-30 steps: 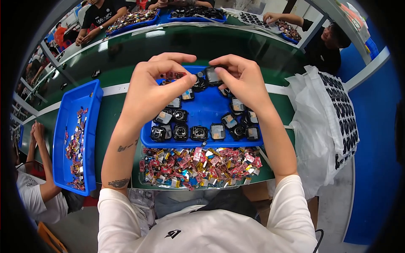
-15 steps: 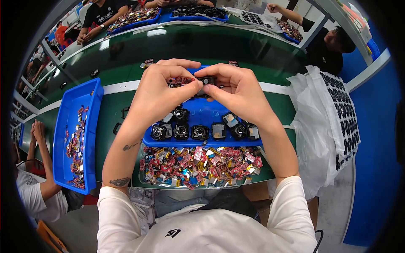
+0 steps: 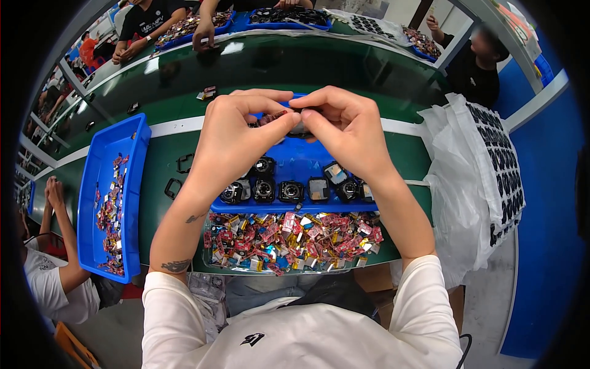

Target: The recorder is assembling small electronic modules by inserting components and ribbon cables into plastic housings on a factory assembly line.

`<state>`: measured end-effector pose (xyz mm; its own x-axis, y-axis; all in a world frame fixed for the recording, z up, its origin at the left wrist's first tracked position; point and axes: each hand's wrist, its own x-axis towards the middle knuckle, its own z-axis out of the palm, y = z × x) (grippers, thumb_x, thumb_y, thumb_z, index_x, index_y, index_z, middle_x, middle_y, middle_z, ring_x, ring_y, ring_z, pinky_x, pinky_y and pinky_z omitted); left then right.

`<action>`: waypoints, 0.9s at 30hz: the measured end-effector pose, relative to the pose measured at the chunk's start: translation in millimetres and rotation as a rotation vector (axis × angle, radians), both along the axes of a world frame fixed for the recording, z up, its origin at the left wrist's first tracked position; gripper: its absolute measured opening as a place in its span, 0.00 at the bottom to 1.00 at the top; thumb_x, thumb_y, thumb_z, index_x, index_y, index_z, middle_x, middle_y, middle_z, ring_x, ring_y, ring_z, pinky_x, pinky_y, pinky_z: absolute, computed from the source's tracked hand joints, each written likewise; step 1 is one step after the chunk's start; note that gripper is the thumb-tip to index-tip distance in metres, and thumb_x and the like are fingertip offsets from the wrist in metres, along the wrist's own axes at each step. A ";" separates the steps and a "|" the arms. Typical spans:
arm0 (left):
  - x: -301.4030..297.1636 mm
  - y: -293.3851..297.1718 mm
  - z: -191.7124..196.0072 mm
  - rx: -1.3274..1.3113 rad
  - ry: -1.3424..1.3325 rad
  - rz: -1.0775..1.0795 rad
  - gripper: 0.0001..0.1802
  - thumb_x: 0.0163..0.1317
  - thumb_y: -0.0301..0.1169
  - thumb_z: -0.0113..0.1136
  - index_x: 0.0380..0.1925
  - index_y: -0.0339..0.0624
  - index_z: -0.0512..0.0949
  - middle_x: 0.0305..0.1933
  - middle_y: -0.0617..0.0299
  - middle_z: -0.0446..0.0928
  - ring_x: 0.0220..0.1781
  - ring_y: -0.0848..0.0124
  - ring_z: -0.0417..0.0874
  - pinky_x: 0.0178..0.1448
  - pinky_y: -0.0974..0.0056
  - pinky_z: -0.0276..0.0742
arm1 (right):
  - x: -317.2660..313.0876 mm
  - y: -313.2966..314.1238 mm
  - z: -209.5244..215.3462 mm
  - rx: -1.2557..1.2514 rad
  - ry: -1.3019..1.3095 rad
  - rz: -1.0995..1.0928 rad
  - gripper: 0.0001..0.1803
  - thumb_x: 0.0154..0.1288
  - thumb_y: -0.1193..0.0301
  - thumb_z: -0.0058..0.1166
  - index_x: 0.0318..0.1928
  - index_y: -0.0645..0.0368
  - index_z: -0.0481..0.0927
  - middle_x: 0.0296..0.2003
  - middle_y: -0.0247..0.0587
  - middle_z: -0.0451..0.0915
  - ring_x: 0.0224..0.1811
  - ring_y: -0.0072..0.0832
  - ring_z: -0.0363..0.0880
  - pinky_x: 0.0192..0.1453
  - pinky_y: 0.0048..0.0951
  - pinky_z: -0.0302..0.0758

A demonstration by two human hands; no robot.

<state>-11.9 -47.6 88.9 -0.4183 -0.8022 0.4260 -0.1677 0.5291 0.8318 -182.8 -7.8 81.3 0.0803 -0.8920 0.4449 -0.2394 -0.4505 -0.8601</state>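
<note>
My left hand (image 3: 236,132) pinches a small red circuit board (image 3: 272,117), partly hidden by the fingers. Opposite it, my right hand (image 3: 350,132) grips a black watch case (image 3: 300,130), with a grey part showing inside. Thumbs meet over these two pieces, above the far part of a blue tray (image 3: 301,161). In that tray sit several black watch cases (image 3: 291,193), some with round dials up, others showing grey rectangular insides. Nearer to me, a clear tray (image 3: 221,268) holds a heap of red circuit boards (image 3: 289,237) with silver and yellow pieces.
Left stands a long blue bin (image 3: 136,203) with more boards. Two black frames (image 3: 173,188) lie beside my left forearm. White bagging with trays of black parts (image 3: 495,166) is stacked at right. Beyond runs a green belt (image 3: 276,67) carrying loose pieces; several people sit around it.
My thumbs have come together, and the watch case is tilted and more covered. Loose pieces on the belt have shifted left. Across it, a person's hand now reaches down to the belt.
</note>
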 end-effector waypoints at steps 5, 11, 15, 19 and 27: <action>0.2 2.4 -1.3 0.009 0.091 -0.003 0.09 0.54 0.30 0.64 0.29 0.33 0.83 0.33 0.57 0.83 0.28 0.76 0.81 0.38 0.71 0.75 | -6.4 -0.2 6.6 0.002 -0.103 -0.040 0.07 0.61 0.80 0.50 0.38 0.66 0.80 0.30 0.39 0.82 0.31 0.18 0.80 0.34 0.19 0.79; 2.9 4.4 5.7 -0.052 0.019 0.046 0.07 0.54 0.29 0.65 0.29 0.35 0.83 0.27 0.61 0.82 0.29 0.79 0.81 0.33 0.75 0.74 | -7.8 -0.3 10.9 0.023 -0.151 -0.055 0.07 0.59 0.77 0.55 0.38 0.66 0.79 0.31 0.39 0.82 0.32 0.18 0.81 0.34 0.19 0.79; 2.4 5.5 6.7 -0.093 0.023 -0.028 0.07 0.54 0.28 0.65 0.27 0.34 0.83 0.26 0.62 0.81 0.27 0.80 0.79 0.32 0.74 0.74 | -11.1 -1.4 11.3 0.030 -0.210 -0.031 0.07 0.58 0.78 0.56 0.37 0.66 0.80 0.31 0.38 0.82 0.32 0.17 0.80 0.35 0.17 0.76; 3.0 7.1 7.0 -0.261 -0.068 -0.015 0.06 0.54 0.26 0.63 0.28 0.32 0.82 0.26 0.62 0.81 0.28 0.81 0.78 0.33 0.74 0.73 | -9.3 -1.5 10.9 0.012 -0.227 -0.037 0.07 0.57 0.78 0.56 0.37 0.66 0.80 0.31 0.37 0.82 0.31 0.15 0.79 0.36 0.15 0.75; -0.2 3.8 -2.7 0.410 0.301 -0.283 0.07 0.57 0.28 0.65 0.33 0.34 0.81 0.30 0.63 0.81 0.31 0.82 0.77 0.35 0.77 0.71 | -0.8 1.7 5.0 -0.335 -0.081 -0.223 0.05 0.55 0.79 0.57 0.34 0.63 0.81 0.29 0.34 0.82 0.31 0.15 0.79 0.33 0.15 0.75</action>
<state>-12.1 -43.8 86.3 -0.5491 -0.8013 0.2376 0.2090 0.1436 0.9673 -183.6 -6.2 86.3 -0.1459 -0.6885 0.7104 -0.3006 -0.6532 -0.6949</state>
